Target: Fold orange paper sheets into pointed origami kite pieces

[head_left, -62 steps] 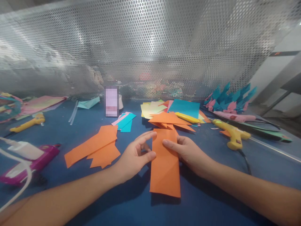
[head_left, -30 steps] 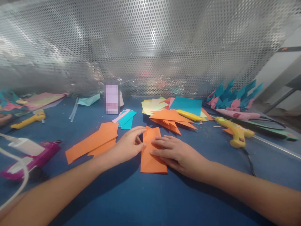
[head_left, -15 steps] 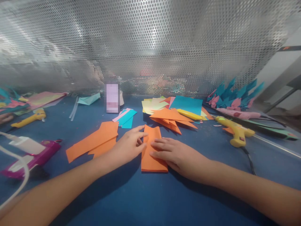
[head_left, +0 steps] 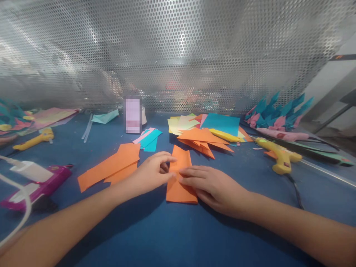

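Note:
A folded strip of orange paper (head_left: 178,191) lies upright in front of me, its near end flat and its far end lifted a little. At its left edge, my left hand (head_left: 155,170) touches the paper with thumb and forefinger apart. My right hand (head_left: 214,185) rests on the right side of the paper, fingers stretched out over its middle. Left of it lie more folded orange papers (head_left: 111,167). Beyond my hands is a pile of pointed orange folded pieces (head_left: 200,137) with a yellow cutter (head_left: 224,135) on top.
Yellow glue guns lie at right (head_left: 283,155) and left (head_left: 35,141). A magenta power strip (head_left: 52,181) with a white plug sits at left. Blue and pink paper strips (head_left: 150,140), a blurred-out upright object (head_left: 132,115) and blue-pink folded paper flowers (head_left: 278,113) stand or lie farther back, before perforated metal.
My left fingers have shifted slightly down and right along the paper. My right hand has moved slightly down, and its fingers are closer together. The paper's far end has changed shape a little.

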